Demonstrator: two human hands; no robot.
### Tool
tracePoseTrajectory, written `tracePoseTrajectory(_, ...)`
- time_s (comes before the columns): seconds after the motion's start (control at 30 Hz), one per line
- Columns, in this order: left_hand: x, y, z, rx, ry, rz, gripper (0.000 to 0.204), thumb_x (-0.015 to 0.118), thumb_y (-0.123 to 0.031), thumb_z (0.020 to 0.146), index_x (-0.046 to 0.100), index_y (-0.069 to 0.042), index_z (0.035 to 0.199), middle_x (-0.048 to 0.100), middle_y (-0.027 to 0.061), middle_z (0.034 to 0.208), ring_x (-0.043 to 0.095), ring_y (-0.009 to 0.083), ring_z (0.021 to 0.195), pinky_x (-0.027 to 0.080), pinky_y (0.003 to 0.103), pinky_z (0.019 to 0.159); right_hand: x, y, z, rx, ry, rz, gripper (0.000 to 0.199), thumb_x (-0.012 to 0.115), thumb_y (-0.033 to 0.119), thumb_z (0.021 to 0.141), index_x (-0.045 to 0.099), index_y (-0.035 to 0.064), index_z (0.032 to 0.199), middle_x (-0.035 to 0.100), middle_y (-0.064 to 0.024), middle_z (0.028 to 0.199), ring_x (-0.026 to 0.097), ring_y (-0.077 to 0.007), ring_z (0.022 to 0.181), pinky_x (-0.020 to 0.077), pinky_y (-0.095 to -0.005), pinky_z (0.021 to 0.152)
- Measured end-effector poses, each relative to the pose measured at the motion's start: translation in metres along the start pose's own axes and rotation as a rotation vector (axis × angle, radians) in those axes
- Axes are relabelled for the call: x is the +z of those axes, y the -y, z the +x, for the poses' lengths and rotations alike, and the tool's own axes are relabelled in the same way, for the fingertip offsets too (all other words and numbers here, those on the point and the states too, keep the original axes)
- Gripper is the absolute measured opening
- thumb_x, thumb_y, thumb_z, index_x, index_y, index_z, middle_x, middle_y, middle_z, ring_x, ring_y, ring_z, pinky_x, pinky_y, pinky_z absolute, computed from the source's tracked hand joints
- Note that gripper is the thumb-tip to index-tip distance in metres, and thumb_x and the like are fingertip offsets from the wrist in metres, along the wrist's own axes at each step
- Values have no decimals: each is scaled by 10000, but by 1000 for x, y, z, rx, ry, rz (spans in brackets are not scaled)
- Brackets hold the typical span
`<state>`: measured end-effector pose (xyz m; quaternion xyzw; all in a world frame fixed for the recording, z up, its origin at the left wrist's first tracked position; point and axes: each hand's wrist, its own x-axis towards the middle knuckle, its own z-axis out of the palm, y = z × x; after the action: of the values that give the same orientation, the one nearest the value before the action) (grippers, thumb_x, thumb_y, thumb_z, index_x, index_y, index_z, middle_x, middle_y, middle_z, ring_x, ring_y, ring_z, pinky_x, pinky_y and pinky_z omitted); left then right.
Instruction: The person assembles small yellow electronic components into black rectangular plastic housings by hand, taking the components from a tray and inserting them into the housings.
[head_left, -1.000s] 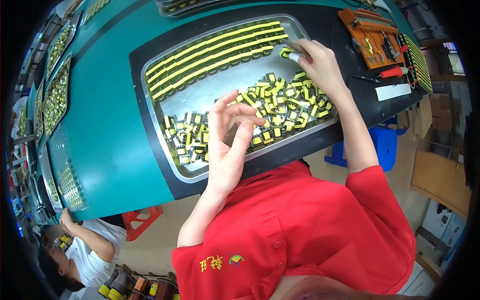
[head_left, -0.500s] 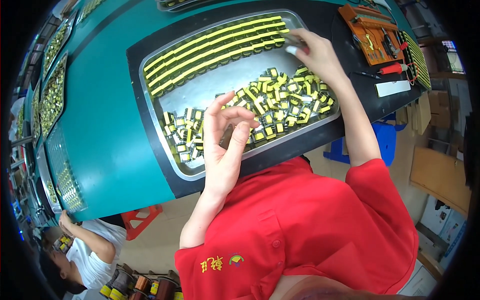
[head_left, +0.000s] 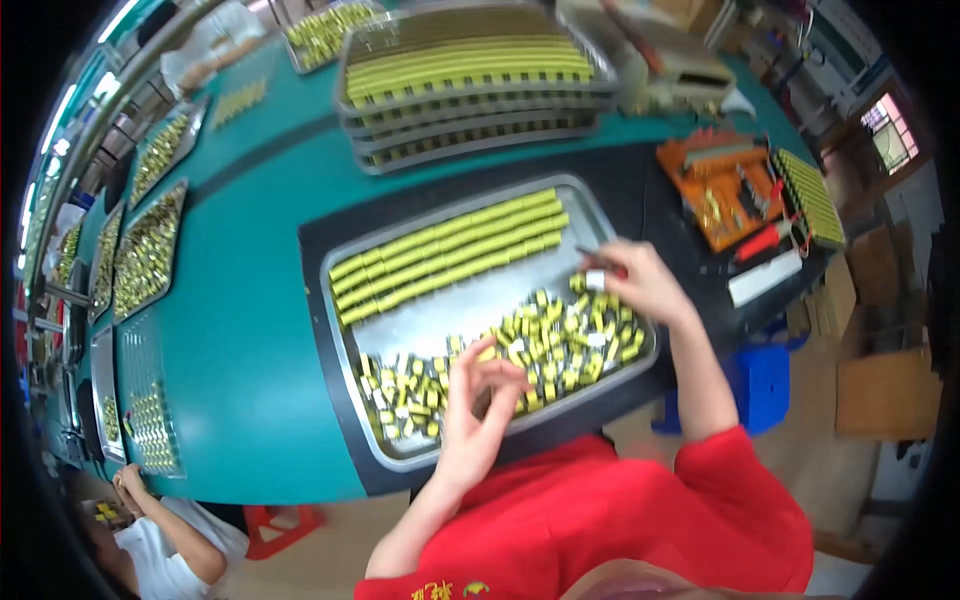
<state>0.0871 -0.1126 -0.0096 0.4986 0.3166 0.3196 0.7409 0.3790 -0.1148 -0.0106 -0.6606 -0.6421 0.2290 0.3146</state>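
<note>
Right hand (head_left: 645,280): closed around a dark pointed tool (head_left: 602,263) above the tray's right edge; a yellow-and-black component (head_left: 577,283) sits just left of its fingertips.
Left hand (head_left: 472,415): half-curled over the tray's near edge; cannot tell whether it holds anything.
Rows (head_left: 450,262): along the tray's far edge, long axis left to right; their right ends lie far-left of the right hand, the nearer one.
Loose pile (head_left: 560,345): along the near edge, between both hands.
Tray (head_left: 420,330): at the table's (head_left: 230,400) near edge.
</note>
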Motion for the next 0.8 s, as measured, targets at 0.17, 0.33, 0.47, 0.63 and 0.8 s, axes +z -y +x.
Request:
tracePoseTrajectory(0.17, 3, 1, -2, 35, 149, 166, 596, 490, -104, 971, 143, -84, 1455, 473, 141, 1191, 594, 210, 1035, 445, 330, 896, 3, 64, -20, -44, 179, 245, 284, 700, 60, 791, 663, 42, 1072, 656, -65, 944, 621, -136, 804, 489, -267, 646)
tracePoseTrajectory(0.33, 7, 4, 5, 144, 122, 341, 469, 461, -97, 990, 278, -49, 1419, 554, 135, 1105, 591, 197, 952, 470, 324, 847, 21, 96, -23, -317, 241, 302, 458, 735, 26, 742, 603, 77, 1178, 633, -42, 896, 612, -169, 820, 508, -264, 624)
tracePoseTrajectory(0.47, 4, -5, 6, -35, 111, -156, 474, 457, -75, 988, 289, -66, 1432, 554, 49, 1050, 541, 103, 865, 410, 237, 720, 30, 104, -23, -163, 153, 329, 397, 747, 14, 700, 653, 30, 1085, 660, -68, 975, 634, -150, 855, 492, -260, 691)
tracePoseTrajectory(0.63, 3, -4, 6, -101, -17, -375, 488, 475, -117, 993, 298, -85, 1446, 476, -12, 881, 375, 66, 685, 326, 210, 633, 60, 101, -25, -422, -81, 160, 450, 707, -43, 631, 656, 42, 1070, 673, -88, 1024, 612, -259, 861, 483, -353, 777)
tracePoseTrajectory(0.8, -2, 4, 1, -14, -47, -283, 367, 485, -119, 995, 392, -69, 1347, 524, -9, 932, 371, 52, 647, 316, 206, 578, 64, 104, -25, -510, -144, 157, 474, 680, -75, 625, 643, 39, 1083, 668, -79, 1035, 585, -248, 806, 487, -335, 711)
